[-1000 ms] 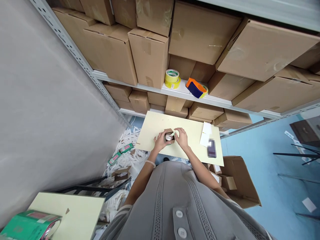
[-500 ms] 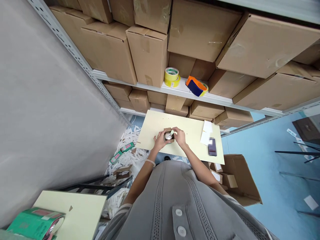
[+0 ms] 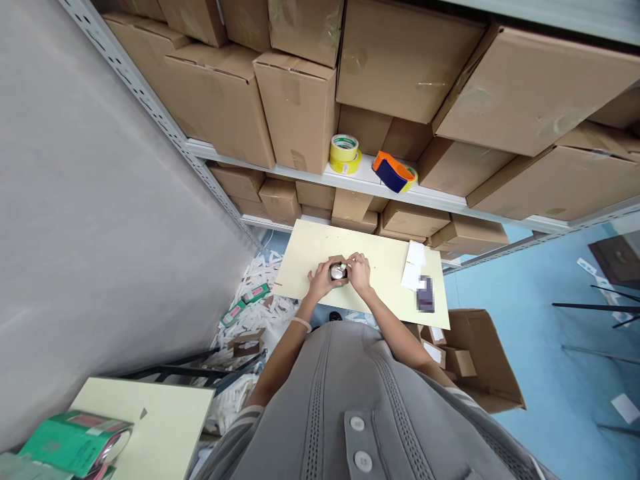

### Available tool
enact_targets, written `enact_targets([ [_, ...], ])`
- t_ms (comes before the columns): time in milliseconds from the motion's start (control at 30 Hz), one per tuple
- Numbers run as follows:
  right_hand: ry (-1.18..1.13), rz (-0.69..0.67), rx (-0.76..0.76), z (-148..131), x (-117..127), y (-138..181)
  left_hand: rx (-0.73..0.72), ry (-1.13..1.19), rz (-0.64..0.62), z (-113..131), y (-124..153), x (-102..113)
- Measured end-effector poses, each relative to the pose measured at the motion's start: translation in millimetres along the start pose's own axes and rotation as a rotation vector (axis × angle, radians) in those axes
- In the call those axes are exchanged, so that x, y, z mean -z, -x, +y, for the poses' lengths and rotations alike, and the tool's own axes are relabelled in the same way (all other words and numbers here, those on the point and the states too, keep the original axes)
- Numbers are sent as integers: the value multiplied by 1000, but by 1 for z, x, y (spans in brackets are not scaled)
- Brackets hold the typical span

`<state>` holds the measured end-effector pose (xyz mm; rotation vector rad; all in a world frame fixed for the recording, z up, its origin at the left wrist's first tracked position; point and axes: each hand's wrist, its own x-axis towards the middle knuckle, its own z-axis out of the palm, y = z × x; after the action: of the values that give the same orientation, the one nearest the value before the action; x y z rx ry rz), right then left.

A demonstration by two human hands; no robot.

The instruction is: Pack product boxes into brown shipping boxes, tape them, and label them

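Small brown box [image 3: 343, 281], top open, is over the left half of the pale tabletop [image 3: 385, 257]; resting on it or lifted, I cannot tell. Inside I see a silvery round object [image 3: 337, 273], with a pale green piece [image 3: 343, 266] at its upper right. Left hand [image 3: 321, 283]: fingers and thumb clamped around the box's left side. Right hand [image 3: 359, 272]: fingers bunched at the box's right edge, beside the green piece — whether they pinch it, I cannot make out from here. Further right on the tabletop: white papers [image 3: 413, 267] and, just beside them, a dark pixelated object [image 3: 425, 294]. On the shelf [image 3: 367, 176] beyond — two stacked yellow tape rolls [image 3: 345, 155] and an orange-and-blue tape dispenser [image 3: 393, 173]. Large carton [image 3: 493, 353] below the tabletop's right end, smaller boxes [image 3: 461, 362] inside.
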<state>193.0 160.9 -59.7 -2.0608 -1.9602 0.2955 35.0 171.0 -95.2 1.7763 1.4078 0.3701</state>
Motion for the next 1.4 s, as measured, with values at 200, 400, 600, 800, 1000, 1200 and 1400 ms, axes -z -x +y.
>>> enact_targets([
  [200,27,-39,-20,0,-1,1,-14,-21,14,0,-1,-2],
  [400,2,-54,-34,1,-1,2,13,-55,3,1,-1,0],
  [600,45,11,-54,-4,1,4,18,-57,5,5,1,1],
  [800,114,-33,-86,-5,5,4,7,-34,4,8,3,2],
  [1000,191,-118,-18,-6,-3,4,36,-33,-13,9,4,1],
  [1200,122,-30,-49,-3,-8,2,30,-10,2,10,5,1],
  [1400,-188,43,-100,13,-15,3,-43,-2,-24,3,12,-3],
])
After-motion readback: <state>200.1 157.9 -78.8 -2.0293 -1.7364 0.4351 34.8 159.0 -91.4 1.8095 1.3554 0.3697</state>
